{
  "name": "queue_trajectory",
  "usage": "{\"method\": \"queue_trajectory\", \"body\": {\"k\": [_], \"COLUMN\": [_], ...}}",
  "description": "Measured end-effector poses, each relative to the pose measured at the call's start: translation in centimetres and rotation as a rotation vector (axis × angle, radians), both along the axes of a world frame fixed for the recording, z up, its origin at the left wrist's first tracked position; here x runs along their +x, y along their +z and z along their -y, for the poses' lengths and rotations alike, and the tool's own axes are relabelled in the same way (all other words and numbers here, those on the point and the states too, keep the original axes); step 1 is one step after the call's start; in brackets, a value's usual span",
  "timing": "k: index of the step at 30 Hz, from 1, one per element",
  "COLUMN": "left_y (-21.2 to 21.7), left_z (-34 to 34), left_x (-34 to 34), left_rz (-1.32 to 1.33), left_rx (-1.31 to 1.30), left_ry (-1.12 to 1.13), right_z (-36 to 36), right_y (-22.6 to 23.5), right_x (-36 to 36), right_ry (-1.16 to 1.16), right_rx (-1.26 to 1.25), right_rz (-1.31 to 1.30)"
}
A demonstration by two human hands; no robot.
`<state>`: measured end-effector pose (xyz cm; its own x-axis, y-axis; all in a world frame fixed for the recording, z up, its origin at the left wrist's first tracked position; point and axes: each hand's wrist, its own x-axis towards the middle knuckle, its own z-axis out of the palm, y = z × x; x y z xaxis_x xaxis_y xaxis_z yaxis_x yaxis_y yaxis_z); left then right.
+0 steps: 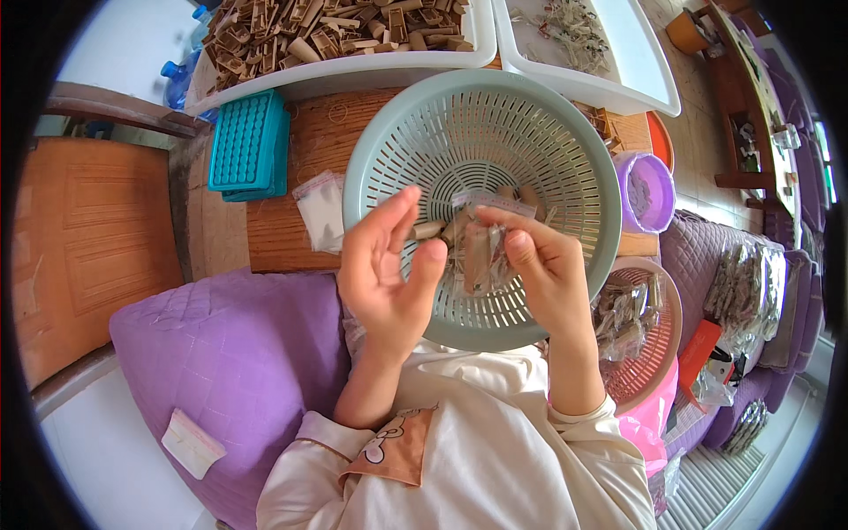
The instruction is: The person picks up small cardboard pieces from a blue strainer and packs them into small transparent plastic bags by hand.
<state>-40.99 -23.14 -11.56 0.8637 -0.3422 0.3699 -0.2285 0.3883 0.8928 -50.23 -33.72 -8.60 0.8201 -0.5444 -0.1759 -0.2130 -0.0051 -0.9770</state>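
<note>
I see a pale grey-green basket (565, 168) with a pattern of small slots; the little pieces (477, 256) held over it are tan-brown in a clear bag; the cushion (230, 353) is purple with a quilted diamond pattern; the block (247, 141) is teal with a grid of holes; the trays (618, 88) are white; the second basket (658, 353) is pinkish beige.

I see both forearms rising from the lower edge to mid-frame. My left hand (389, 269) is half open, fingers curled and thumb forward. My right hand (534, 261) pinches shut, fingertips facing left.
</note>
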Motion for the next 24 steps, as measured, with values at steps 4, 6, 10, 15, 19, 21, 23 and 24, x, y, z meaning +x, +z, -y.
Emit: {"method": "queue_trajectory", "body": {"k": [4,6,10,15,19,21,23,24], "left_y": [2.2,2.4,2.2,1.1,-0.4,0.3,0.8,0.9], "left_z": [-0.8,-0.8,-0.7,-0.3,-1.2,-2.1,-2.0,-1.7], "left_x": [0.9,1.0,1.3,1.2,4.2,5.2,4.7,3.6], "left_rz": [0.696,0.744,0.773,0.492,-0.064,-0.102,-0.141,-0.038], "left_rx": [0.399,0.437,0.487,0.439,0.175,0.102,0.029,0.065], "left_ry": [0.0,-0.046,-0.165,-0.253,0.161,0.189,0.207,0.079], "right_z": [-0.6,-0.7,-0.6,-1.0,-1.1,-0.8,-0.5,-0.6], "right_y": [0.6,0.8,1.4,2.1,3.2,3.0,2.1,2.4], "right_x": [-0.2,-0.4,-0.7,-0.9,-1.7,-2.2,-2.4,-2.4], "right_ry": [0.079,0.131,0.232,0.244,0.168,0.12,0.043,0.037], "right_rx": [-0.2,-0.364,-0.775,-1.016,-0.661,-0.496,-0.288,-0.272], "right_rz": [0.041,0.074,0.039,-0.012,0.002,-0.005,0.1,0.083]}}
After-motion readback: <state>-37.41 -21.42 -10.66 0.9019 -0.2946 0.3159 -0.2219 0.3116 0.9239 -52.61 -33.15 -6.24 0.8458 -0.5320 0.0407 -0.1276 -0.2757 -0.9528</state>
